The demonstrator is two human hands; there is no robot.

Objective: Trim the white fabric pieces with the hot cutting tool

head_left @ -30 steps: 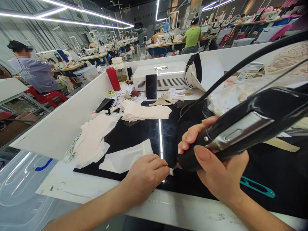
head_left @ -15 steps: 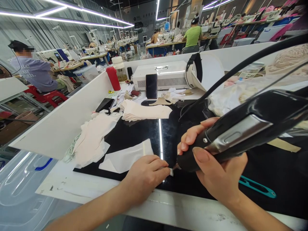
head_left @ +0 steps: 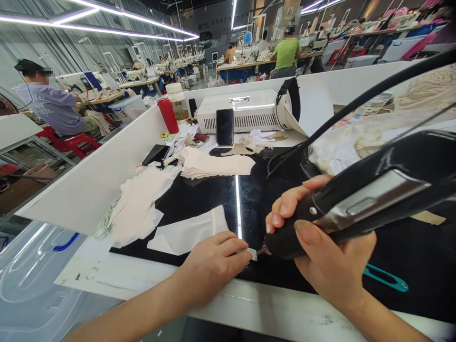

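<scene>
Gripping a black handheld tool [head_left: 377, 202], the right hand [head_left: 333, 266] has its fingers wrapped about the tool's forward end, thumb on the near side. The tool slopes down toward the left; a metal plate with an oval inset shows along its body. Its narrow metal tip [head_left: 262, 250] points at the end of a small white piece [head_left: 253, 254] — whether the two touch cannot be determined.

The left hand [head_left: 213, 263] is closed on the small white piece, fingers together, with only the end projecting beyond the fingertips. This piece is located between the two hands, near the front edge of the black work surface [head_left: 206, 194].

Beyond the left hand lies a larger white fabric piece [head_left: 188, 232], flat, one end partly behind the knuckles. Farther left is a spread pile of pale fabric pieces [head_left: 140, 204]; a neater pale stack [head_left: 217, 164] lies toward the back. A turquoise implement [head_left: 402, 285] rests just right of the right wrist.

Rear area: a phone [head_left: 225, 127] stands upright in front of a white vented box [head_left: 252, 114]. A red cup [head_left: 167, 116] stands left of the box, beside a jar [head_left: 177, 103].
</scene>
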